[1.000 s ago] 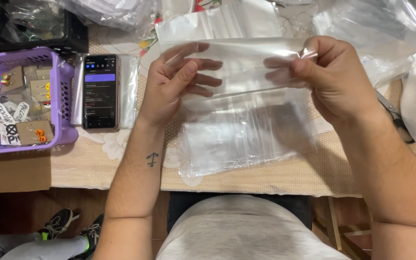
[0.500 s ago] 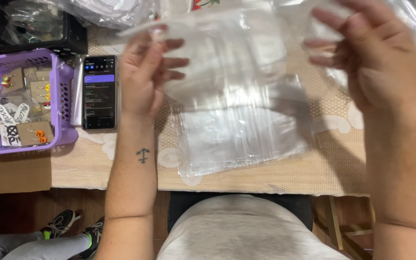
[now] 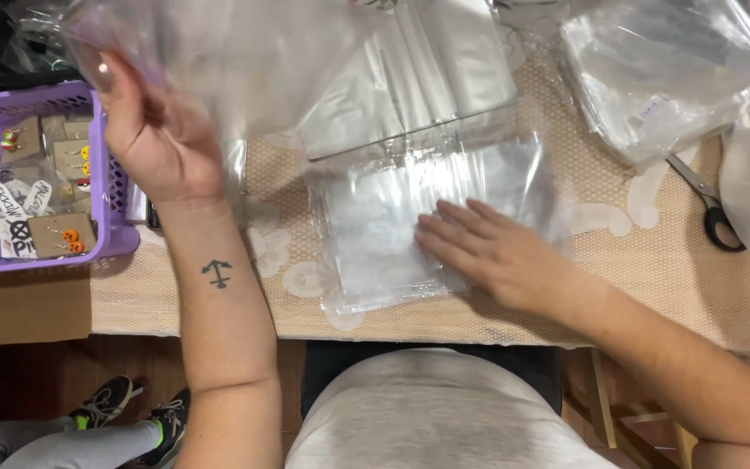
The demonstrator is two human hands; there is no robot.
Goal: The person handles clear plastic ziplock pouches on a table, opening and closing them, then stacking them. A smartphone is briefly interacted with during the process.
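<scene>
The left hand [image 3: 158, 143] is holding a clear bag [image 3: 245, 61] up over the table's far-left part, fingers pinched on the bag's left edge; the bag is blurred and spreading rightward from that grip. The right hand [image 3: 492, 252] is lying flat, fingers stretched open and gripping nothing, pressing on the right part of the bag stack [image 3: 392, 226] in the middle of the table [image 3: 618, 269]. So the stack is sitting directly under the right hand, down and to the right of the left one, its long side running left to right. A purple basket [image 3: 119, 217] is sitting just left of the left wrist; scissors [image 3: 709, 204] are lying well off to the right.
</scene>
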